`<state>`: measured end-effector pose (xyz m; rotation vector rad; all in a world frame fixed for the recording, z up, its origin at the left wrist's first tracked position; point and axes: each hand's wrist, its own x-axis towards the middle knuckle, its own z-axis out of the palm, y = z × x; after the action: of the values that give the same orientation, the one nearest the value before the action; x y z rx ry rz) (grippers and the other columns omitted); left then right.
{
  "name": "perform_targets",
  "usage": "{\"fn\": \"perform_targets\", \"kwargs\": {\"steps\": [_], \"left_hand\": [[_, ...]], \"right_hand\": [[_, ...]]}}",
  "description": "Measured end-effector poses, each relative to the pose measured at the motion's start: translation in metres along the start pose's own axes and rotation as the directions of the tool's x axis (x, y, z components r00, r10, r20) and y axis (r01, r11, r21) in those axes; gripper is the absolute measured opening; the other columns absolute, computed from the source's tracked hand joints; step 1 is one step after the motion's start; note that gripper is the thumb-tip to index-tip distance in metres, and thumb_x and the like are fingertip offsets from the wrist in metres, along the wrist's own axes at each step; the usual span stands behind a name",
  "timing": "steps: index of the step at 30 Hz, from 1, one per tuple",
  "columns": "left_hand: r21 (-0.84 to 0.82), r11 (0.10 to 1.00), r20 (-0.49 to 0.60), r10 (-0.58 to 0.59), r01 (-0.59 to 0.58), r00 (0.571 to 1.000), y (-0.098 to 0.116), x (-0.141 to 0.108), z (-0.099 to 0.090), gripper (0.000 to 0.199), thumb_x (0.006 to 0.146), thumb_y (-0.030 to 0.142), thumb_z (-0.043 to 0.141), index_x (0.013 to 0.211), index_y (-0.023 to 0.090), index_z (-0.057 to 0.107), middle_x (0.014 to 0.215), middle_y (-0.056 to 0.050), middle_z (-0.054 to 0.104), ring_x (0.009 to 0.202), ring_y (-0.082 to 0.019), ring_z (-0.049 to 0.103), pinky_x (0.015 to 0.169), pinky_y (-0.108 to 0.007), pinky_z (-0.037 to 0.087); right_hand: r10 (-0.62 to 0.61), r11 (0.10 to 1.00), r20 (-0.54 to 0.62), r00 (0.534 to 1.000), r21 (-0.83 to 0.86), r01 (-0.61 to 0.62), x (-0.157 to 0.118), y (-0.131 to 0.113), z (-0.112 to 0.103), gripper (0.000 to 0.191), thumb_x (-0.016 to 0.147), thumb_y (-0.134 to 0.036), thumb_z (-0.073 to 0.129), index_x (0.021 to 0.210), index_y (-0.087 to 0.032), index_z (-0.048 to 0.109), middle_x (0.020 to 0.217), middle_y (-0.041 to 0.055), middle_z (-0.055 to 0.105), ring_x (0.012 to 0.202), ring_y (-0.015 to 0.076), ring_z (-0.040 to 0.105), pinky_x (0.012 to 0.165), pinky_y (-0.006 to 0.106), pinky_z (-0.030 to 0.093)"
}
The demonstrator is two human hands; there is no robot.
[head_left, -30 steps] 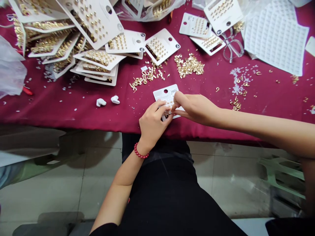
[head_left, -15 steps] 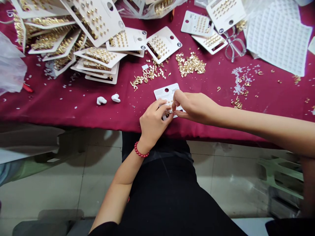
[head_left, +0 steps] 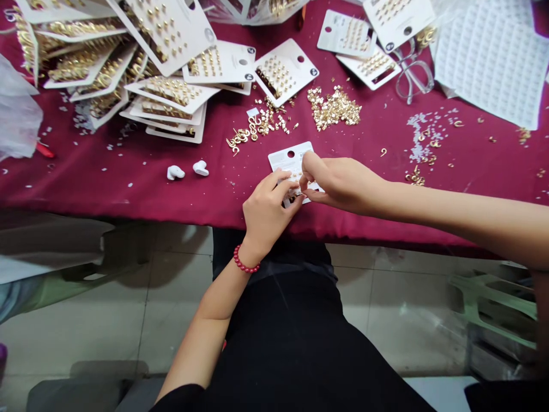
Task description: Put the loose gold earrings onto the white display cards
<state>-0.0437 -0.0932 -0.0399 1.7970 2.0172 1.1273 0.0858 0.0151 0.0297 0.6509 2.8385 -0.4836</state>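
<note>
A white earring display card (head_left: pixel 288 160) lies on the maroon cloth at the table's front, with small gold earrings on its lower part. My left hand (head_left: pixel 266 212), a red bead bracelet (head_left: pixel 246 263) on its wrist, holds the card's lower left side. My right hand (head_left: pixel 337 184) comes in from the right, its thumb and fingertips pinched at the card's lower right part. The fingers hide most of the card's lower half, so whatever is between the fingertips cannot be made out.
Stacks of filled earring cards (head_left: pixel 163 86) lie at the back left. Loose gold earring parts (head_left: pixel 333 107) are heaped behind my hands. Two white earring display busts (head_left: pixel 184 169), a plastic bag (head_left: pixel 16 111), clear glasses (head_left: pixel 414 74) and a white sticker sheet (head_left: pixel 486 57) lie about the table.
The whole scene has shifted slightly in view as my head moved. My hands stay on the card, and the right fingertips have shifted only a little.
</note>
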Motion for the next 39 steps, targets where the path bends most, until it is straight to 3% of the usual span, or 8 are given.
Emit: {"fn": "perform_targets", "kwargs": {"steps": [19,28,32,35,39], "left_hand": [[-0.027,0.998,0.056,-0.06,0.061,0.997,0.001,0.0,0.0,0.012,0.082,0.027,0.069,0.094,0.025,0.069,0.115,-0.002,0.07,0.105,-0.022,0.066,0.081,-0.03,0.055],[-0.018,0.998,0.046,-0.055,0.056,0.997,0.002,0.001,-0.001,0.013,0.08,0.027,0.072,0.092,0.025,0.069,0.113,-0.001,0.071,0.1,-0.021,0.068,0.075,-0.028,0.055],[-0.023,0.999,0.054,-0.043,0.045,0.998,0.0,0.0,-0.002,0.013,0.081,0.032,0.071,0.092,0.026,0.068,0.113,-0.001,0.071,0.101,-0.021,0.067,0.073,-0.028,0.054],[-0.043,0.999,0.053,-0.013,0.015,0.998,-0.001,0.0,-0.005,0.013,0.085,0.035,0.068,0.093,0.025,0.068,0.114,-0.001,0.071,0.104,-0.021,0.067,0.077,-0.028,0.054],[-0.06,0.998,0.058,0.004,0.0,0.998,0.0,0.0,-0.008,0.014,0.087,0.035,0.064,0.093,0.023,0.068,0.113,-0.003,0.071,0.108,-0.022,0.066,0.085,-0.03,0.053]], "right_hand": [[0.059,0.989,0.089,0.994,-0.137,-0.047,0.007,-0.01,-0.006,0.03,0.087,-0.019,0.051,0.115,-0.011,0.043,0.082,0.0098,0.067,0.068,0.0188,0.059,0.059,0.027,0.034],[0.066,0.984,0.111,0.992,-0.174,-0.046,0.008,-0.014,-0.008,0.025,0.087,-0.017,0.051,0.111,-0.013,0.043,0.081,0.0086,0.067,0.065,0.0172,0.058,0.057,0.026,0.031],[0.018,0.991,0.057,0.998,-0.13,-0.011,0.0,-0.013,-0.005,0.016,0.091,-0.021,0.046,0.106,-0.015,0.044,0.083,0.0068,0.067,0.067,0.016,0.058,0.054,0.025,0.026],[0.084,0.994,-0.097,0.992,-0.066,-0.09,-0.012,-0.006,-0.002,0.014,0.091,-0.025,0.046,0.101,-0.016,0.049,0.085,0.0062,0.066,0.07,0.0155,0.058,0.054,0.024,0.027],[0.26,0.965,-0.325,0.909,0.064,-0.253,-0.034,0.013,0.009,0.018,0.088,-0.028,0.05,0.101,-0.015,0.054,0.085,0.0061,0.066,0.07,0.0151,0.056,0.058,0.025,0.034]]}}
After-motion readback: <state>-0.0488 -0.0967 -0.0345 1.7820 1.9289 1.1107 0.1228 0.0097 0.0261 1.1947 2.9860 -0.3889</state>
